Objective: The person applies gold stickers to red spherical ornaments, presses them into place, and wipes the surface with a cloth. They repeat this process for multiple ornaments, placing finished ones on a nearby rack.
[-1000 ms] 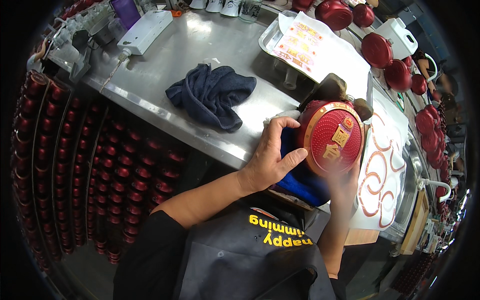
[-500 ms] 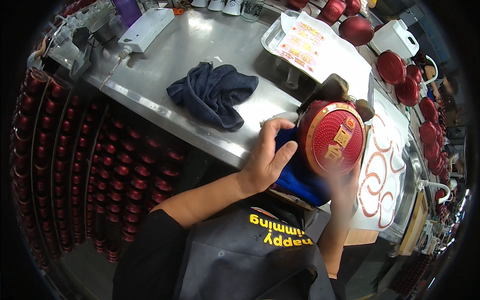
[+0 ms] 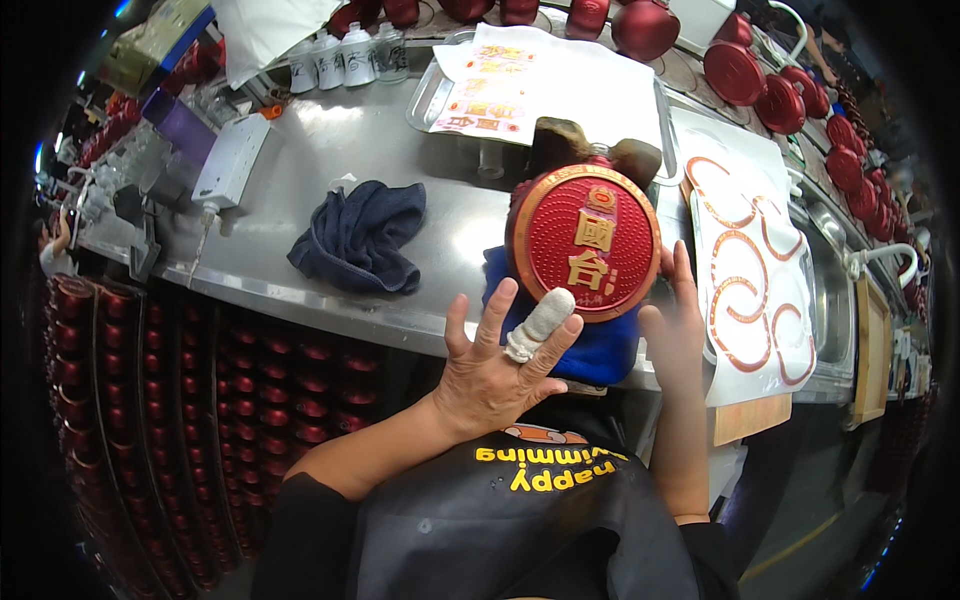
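the round red bottle (image 3: 545, 240) is above a blue cloth (image 3: 605, 355), its flat face toward the person. the left hand (image 3: 495, 378) is in front of the bottle, open with fingers spread, holding nothing; its finger in a white cover (image 3: 546, 320) is at the bottle's lower rim, and i cannot tell if they touch. the right hand (image 3: 677, 325) is beside the bottle's right edge, blurred; i cannot tell if it grips. left of the bottle, a dark towel (image 3: 360, 240) lies on the surface (image 3: 265, 215); right of it, a white sheet (image 3: 738, 389) carries orange rings (image 3: 742, 318).
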### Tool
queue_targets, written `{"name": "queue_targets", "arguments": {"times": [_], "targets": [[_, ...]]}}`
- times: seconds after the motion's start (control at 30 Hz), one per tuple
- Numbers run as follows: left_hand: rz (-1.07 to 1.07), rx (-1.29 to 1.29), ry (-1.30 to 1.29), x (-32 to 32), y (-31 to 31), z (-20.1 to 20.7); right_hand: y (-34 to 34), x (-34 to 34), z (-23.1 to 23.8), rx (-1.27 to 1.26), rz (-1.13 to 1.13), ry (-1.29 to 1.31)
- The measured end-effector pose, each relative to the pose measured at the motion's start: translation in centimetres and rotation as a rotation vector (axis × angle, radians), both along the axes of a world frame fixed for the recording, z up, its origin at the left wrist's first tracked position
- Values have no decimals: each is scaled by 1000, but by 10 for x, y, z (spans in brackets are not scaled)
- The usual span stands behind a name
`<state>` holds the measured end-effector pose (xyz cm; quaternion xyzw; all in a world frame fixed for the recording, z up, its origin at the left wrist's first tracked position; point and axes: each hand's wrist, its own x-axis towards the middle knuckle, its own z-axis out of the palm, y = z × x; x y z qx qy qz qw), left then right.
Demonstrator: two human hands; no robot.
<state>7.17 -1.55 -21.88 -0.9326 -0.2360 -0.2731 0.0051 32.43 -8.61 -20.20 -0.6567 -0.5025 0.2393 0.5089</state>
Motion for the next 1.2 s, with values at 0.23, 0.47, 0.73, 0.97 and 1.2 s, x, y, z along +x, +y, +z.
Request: {"name": "queue_targets", "arguments": {"times": [0.23,0.47,0.73,0.97,1.2], "targets": [[-41,109,97,9,6,22,-7,-5,0,117,6,-104],[88,-332,-299,26,31,17,15,-9,0,99,57,-120],[64,-449,-334,27,31,12,18,-10,0,154,54,-100],[52,-435,-352,30,31,13,18,-13,-2,117,24,-20],[50,-433,-355,30,31,14,15,-13,-1,84,41,-98]]}}
